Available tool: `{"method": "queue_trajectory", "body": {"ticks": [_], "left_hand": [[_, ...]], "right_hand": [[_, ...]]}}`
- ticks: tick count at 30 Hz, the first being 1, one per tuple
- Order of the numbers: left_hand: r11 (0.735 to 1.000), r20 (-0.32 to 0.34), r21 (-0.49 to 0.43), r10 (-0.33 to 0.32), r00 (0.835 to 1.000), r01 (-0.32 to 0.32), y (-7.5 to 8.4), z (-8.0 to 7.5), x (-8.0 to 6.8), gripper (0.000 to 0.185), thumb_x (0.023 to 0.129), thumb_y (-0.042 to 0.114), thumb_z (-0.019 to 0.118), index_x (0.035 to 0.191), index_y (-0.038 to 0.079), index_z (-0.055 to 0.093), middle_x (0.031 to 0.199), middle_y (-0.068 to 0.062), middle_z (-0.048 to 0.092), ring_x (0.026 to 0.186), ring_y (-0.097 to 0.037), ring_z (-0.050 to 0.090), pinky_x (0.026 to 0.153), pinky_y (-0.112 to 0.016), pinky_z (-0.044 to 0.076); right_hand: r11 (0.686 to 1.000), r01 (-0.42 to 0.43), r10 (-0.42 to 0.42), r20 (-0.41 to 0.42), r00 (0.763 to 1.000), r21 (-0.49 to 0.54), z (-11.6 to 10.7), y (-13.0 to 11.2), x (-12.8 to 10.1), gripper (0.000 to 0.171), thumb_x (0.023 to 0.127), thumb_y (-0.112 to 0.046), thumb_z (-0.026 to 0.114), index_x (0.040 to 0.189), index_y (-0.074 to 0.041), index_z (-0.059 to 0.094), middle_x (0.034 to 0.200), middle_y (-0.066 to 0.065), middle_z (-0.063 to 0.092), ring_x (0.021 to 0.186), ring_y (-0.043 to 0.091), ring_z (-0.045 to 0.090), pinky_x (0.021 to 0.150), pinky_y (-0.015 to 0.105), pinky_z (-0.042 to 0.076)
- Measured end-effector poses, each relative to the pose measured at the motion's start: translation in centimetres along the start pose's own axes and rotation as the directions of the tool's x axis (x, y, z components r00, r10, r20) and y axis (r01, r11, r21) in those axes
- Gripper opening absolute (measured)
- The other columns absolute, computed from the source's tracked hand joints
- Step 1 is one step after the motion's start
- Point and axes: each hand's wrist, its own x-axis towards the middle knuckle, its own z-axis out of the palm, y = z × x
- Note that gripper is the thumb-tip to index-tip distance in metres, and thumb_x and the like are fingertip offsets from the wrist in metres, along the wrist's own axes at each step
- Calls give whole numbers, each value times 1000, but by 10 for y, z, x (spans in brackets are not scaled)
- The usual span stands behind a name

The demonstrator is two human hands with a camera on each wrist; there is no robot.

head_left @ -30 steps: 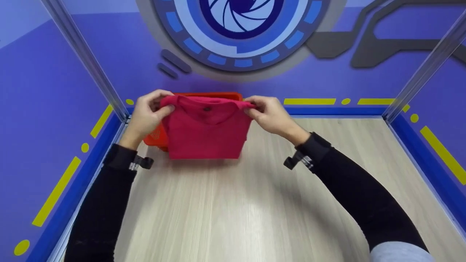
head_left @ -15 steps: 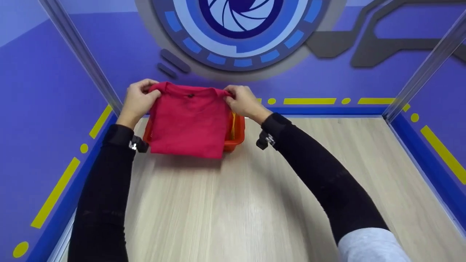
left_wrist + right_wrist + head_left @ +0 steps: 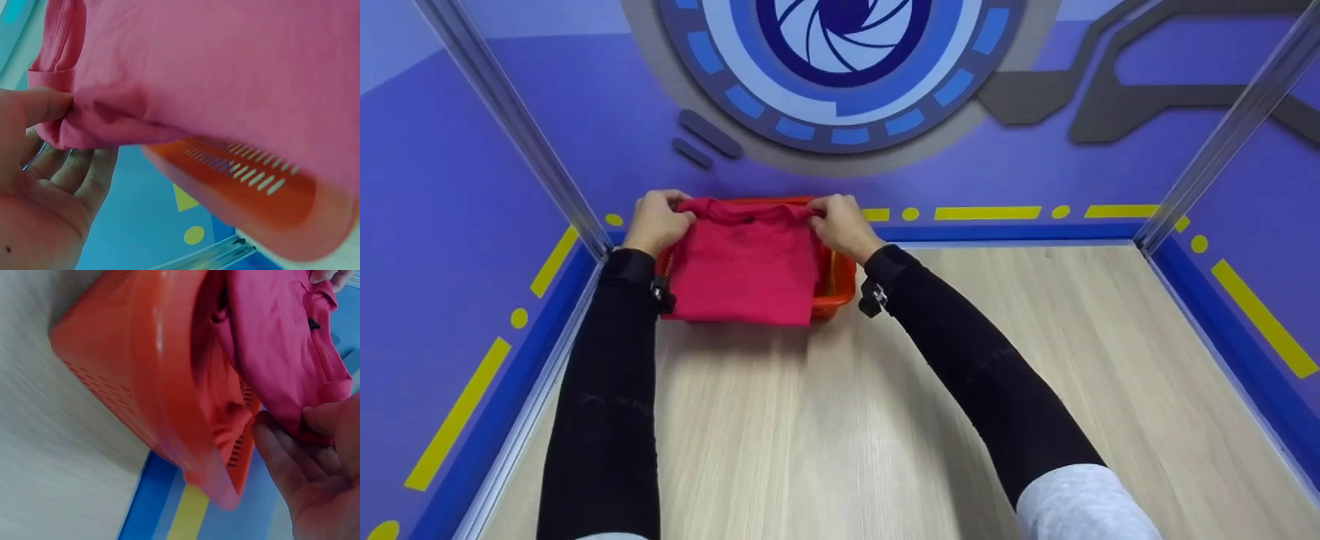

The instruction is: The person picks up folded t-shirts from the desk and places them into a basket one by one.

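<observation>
A folded red T-shirt hangs over the orange plastic basket, its neckline toward the back wall and its lower edge past the basket's front. My left hand pinches the shirt's left shoulder between thumb and fingers, as the left wrist view shows beside the collar. At the other shoulder my right hand pinches the cloth, thumb on top. Inside the basket, in the right wrist view, lies an orange-red cloth. Most of the basket's inside is hidden under the shirt.
The basket stands on a wood-grain table in the back left corner. A blue-purple printed wall rises close behind it. Another wall runs along the left, with a metal post at the corner.
The T-shirt went left and up over the basket, then came down lower onto it. Both hands moved with it and kept their hold on its shoulders.
</observation>
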Motion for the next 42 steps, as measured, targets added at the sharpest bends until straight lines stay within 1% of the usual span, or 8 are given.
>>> {"method": "queue_trajectory", "body": {"ticks": [3, 6, 9, 12, 20, 27, 37, 42], "left_hand": [[1000, -13, 11, 7, 1000, -7, -1, 4, 4, 36, 100, 11, 62, 133, 6, 76, 133, -23, 73, 128, -37, 63, 110, -49, 49], [999, -36, 38, 2, 999, 0, 0, 7, 7, 37, 100, 10, 62, 134, 6, 76, 137, -24, 73, 134, -40, 63, 116, -52, 49], [998, -51, 66, -17, 999, 20, 2, 9, 7, 37, 100, 11, 60, 133, 7, 76, 139, -23, 73, 137, -42, 62, 120, -54, 47], [996, -45, 72, -46, 998, 49, 3, 12, 8, 37, 99, 10, 59, 131, 8, 77, 142, -23, 72, 138, -42, 62, 120, -55, 47], [991, -14, 82, -109, 994, 110, 2, 24, 10, 43, 99, 9, 55, 137, 6, 74, 151, -25, 66, 136, -42, 62, 116, -53, 51], [991, -70, 37, -127, 990, 129, 0, 27, 16, 45, 97, 8, 53, 137, 5, 74, 148, -25, 69, 140, -43, 62, 120, -52, 50], [989, -101, -35, -148, 984, 145, -1, 34, 23, 42, 102, 12, 56, 140, 8, 72, 146, -22, 70, 142, -39, 61, 120, -51, 50], [981, -118, -86, -186, 976, 176, -2, 40, 22, 38, 107, 13, 59, 144, 11, 70, 143, -21, 70, 143, -38, 58, 121, -50, 48]], "right_hand": [[1000, -23, 23, -12, 1000, 8, 5, 1, 2, 30, 109, -10, 65, 135, -6, 79, 134, 15, 80, 105, 22, 77, 86, 30, 62], [999, -43, 43, -21, 999, -2, 9, 4, 5, 29, 109, -10, 66, 134, -8, 80, 135, 14, 80, 114, 23, 77, 93, 32, 63], [998, -45, 44, -28, 999, -35, 15, 6, 7, 28, 109, -10, 67, 133, -8, 81, 135, 13, 80, 124, 24, 75, 103, 35, 61], [997, -33, 32, -24, 999, -65, 22, 9, 9, 29, 108, -10, 66, 132, -8, 81, 134, 12, 80, 127, 26, 74, 109, 36, 59], [996, -51, 49, -23, 999, -76, 31, 17, 8, 29, 109, -11, 65, 134, -11, 81, 136, 10, 80, 125, 23, 75, 107, 36, 60], [995, -33, 28, -62, 998, -90, 30, 16, 14, 28, 110, -12, 65, 133, -8, 81, 133, 12, 81, 128, 26, 74, 111, 36, 58], [994, -65, 54, -116, 992, -89, 32, 15, 22, 32, 109, -14, 64, 138, -5, 77, 137, 15, 78, 135, 31, 71, 116, 39, 55], [996, -82, 80, -100, 992, -16, 34, 16, 24, 32, 109, -13, 65, 139, -5, 76, 135, 15, 79, 129, 29, 72, 112, 37, 56]]}}
